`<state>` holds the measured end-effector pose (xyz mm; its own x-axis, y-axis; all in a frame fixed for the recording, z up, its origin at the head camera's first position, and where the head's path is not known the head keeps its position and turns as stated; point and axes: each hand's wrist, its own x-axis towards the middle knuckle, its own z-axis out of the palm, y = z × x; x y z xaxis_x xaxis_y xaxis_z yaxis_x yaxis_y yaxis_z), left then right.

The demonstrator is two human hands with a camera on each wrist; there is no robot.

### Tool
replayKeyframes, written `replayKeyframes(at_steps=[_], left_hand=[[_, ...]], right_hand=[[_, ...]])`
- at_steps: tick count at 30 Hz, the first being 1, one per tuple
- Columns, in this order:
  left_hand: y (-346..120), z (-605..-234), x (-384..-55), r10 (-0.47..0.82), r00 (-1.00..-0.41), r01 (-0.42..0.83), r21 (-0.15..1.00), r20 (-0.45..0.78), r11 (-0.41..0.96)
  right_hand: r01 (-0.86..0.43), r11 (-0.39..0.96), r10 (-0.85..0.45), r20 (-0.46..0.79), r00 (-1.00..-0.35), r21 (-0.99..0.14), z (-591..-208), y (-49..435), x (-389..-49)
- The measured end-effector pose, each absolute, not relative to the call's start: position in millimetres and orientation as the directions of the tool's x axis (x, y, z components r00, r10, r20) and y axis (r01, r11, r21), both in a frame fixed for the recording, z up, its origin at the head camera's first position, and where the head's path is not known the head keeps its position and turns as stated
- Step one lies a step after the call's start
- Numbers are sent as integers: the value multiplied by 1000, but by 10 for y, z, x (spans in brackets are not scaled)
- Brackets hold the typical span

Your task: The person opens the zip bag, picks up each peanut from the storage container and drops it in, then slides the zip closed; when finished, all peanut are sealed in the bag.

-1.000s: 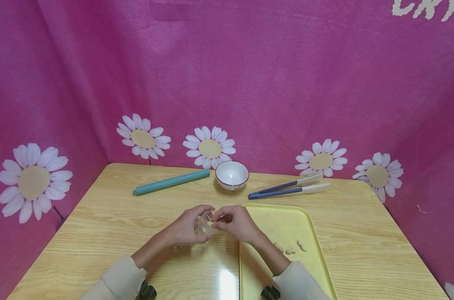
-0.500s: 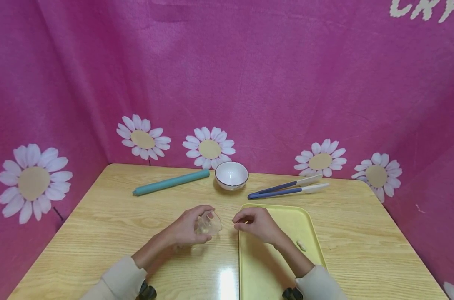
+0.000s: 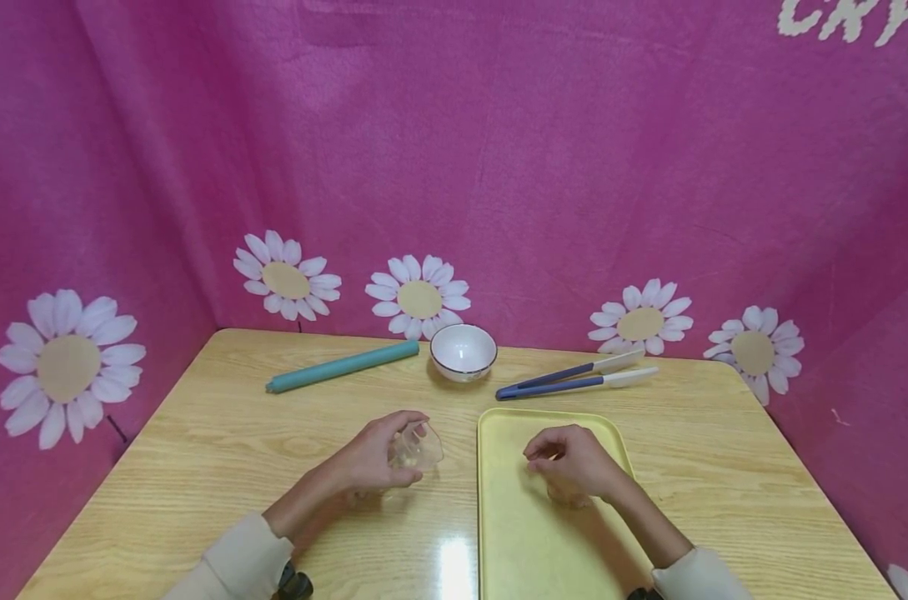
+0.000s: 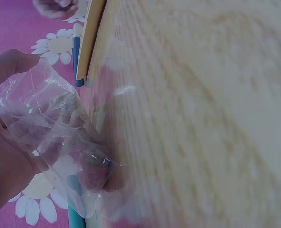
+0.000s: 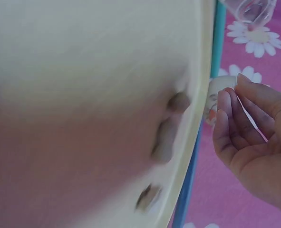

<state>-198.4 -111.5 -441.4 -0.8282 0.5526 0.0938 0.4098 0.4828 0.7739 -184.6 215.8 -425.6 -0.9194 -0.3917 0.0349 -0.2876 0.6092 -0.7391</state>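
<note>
My left hand (image 3: 374, 454) grips a clear plastic bag (image 3: 428, 448) above the table, its mouth facing right. In the left wrist view, tan lumps that look like peanuts (image 4: 76, 118) lie inside the bag. My right hand (image 3: 574, 462) hovers over the yellow tray (image 3: 524, 542), with fingers loosely bent and nothing visible between them. Below it, in the right wrist view, a few unshelled peanuts (image 5: 164, 140) lie on the tray, somewhat blurred. From the head view, the right hand and forearm mostly hide them.
A white bowl (image 3: 464, 372) with a dark rim stands near the back edge of the wooden table (image 3: 221, 467). Left of it lies a teal rod (image 3: 343, 367). Blue tongs (image 3: 554, 386) with white tips lie behind the tray. A pink flowered cloth (image 3: 529, 200) hangs behind.
My right hand has left the bag's mouth and moved right, out over the tray above the peanuts. The left hand stays in place with the bag.
</note>
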Motion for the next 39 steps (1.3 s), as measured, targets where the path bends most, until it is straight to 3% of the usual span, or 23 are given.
replayKeyframes(at_steps=[8, 20, 31, 39], left_hand=[[-1106, -4422, -1977, 541, -837, 394, 777, 83, 491], [-1113, -4422, -1976, 540, -838, 387, 780, 76, 491], [-1114, -4409, -1967, 536, -840, 392, 772, 80, 500], [-1110, -4410, -1973, 539, -838, 400, 767, 84, 502]], right_hand=[[-268, 622, -431, -36, -902, -736, -4301, 2382, -1775], [-228, 655, -425, -102, -899, -720, -4302, 2323, -1732], [-322, 720, -444, -51, -895, -615, -4264, 2274, -1761], [-345, 674, -434, 28, -900, -654, -4216, 2160, -1822]])
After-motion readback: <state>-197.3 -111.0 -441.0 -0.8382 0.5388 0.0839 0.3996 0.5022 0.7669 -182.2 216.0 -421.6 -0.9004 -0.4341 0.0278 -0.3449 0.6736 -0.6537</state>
